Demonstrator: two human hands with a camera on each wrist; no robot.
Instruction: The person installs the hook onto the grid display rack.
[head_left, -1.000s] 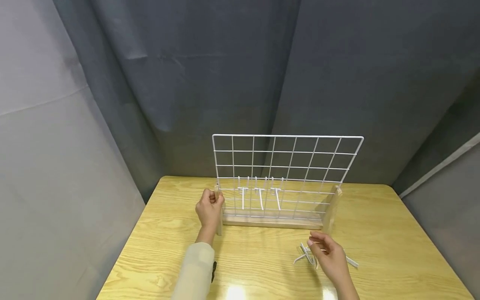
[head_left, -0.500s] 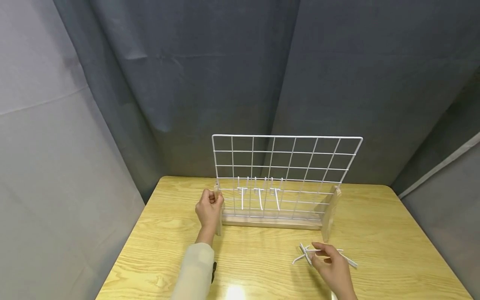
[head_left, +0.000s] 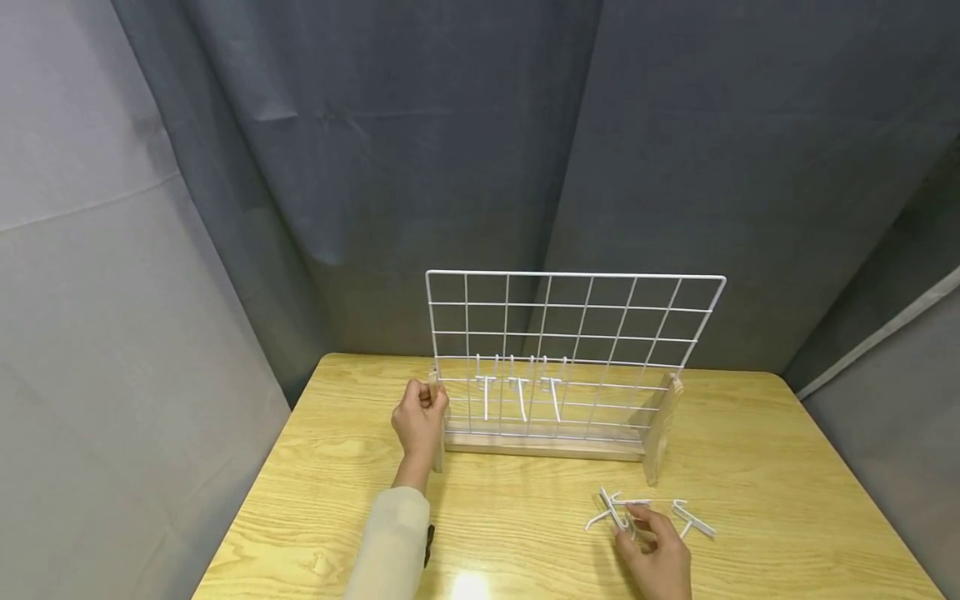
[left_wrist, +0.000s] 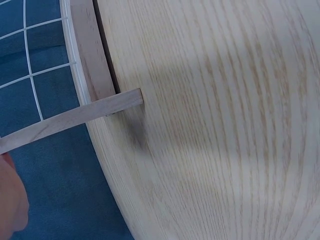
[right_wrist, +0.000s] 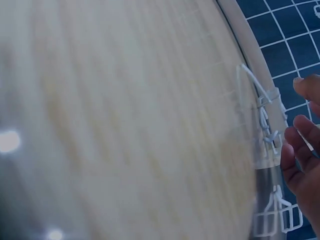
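A white wire grid panel [head_left: 570, 335] stands upright in a wooden base with a post at each end. My left hand [head_left: 418, 417] grips the left wooden post [head_left: 438, 442]; in the left wrist view that post [left_wrist: 75, 119] runs up to the edge of the hand. Three white hooks [head_left: 522, 400] hang side by side on the grid. My right hand [head_left: 656, 552] is over loose white hooks [head_left: 609, 507] on the table, thumb and fingers apart and partly covering them. In the right wrist view, nothing shows between the fingers [right_wrist: 295, 145], and the hooks [right_wrist: 265, 112] lie beyond.
Another loose white hook [head_left: 697, 521] lies right of my right hand. The right wooden post [head_left: 660, 429] rises behind it. The wood-grain table [head_left: 315, 500] ends at a back edge before a dark curtain [head_left: 420, 150].
My right hand has moved down toward the near side of the loose hooks, uncovering the hook on the right. The left hand stays on the post.
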